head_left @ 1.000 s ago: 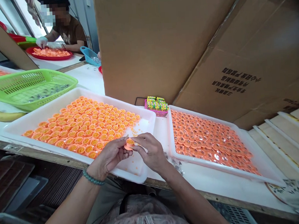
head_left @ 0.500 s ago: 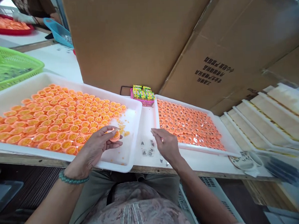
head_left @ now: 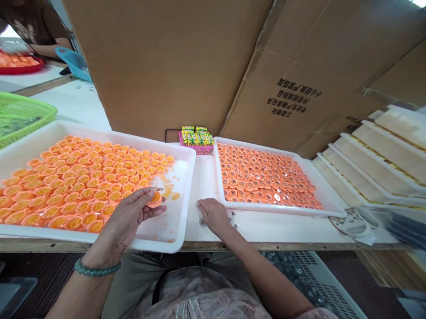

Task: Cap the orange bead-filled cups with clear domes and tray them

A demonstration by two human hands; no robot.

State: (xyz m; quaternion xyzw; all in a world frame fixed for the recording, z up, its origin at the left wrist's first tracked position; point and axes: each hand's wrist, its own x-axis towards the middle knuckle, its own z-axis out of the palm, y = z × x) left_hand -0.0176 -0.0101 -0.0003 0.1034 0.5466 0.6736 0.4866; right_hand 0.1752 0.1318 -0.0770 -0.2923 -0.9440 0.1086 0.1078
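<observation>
My left hand (head_left: pixel 132 213), above the front right of the left white tray (head_left: pixel 189 180), pinches a small orange plastic cup (head_left: pixel 154 199) with yellow stuff in it. Many matching yellow-filled cups (head_left: pixel 100 195) stand in rows across that tray. My right hand (head_left: pixel 215 217) is low over the white table between the two trays, its fingers closed together. Small clear pieces with dark marks (head_left: pixel 232 217) lie by it and partly beneath it. Whatever its fingertips hold, if anything, is hidden.
The right white tray (head_left: pixel 331 205) holds rows of orange pieces with dark centres. Behind stand a pink basket (head_left: pixel 202 150) of small yellow-green packets and cardboard sheets (head_left: pixel 179 61). A green basket (head_left: pixel 35 114) is at left, stacked trays (head_left: pixel 374 170) at right. A co-worker (head_left: pixel 31 26) sits far left.
My right hand left the orange cup and moved right, then came down and back left onto the clear pieces. My left hand kept the cup over the tray. The view swung right.
</observation>
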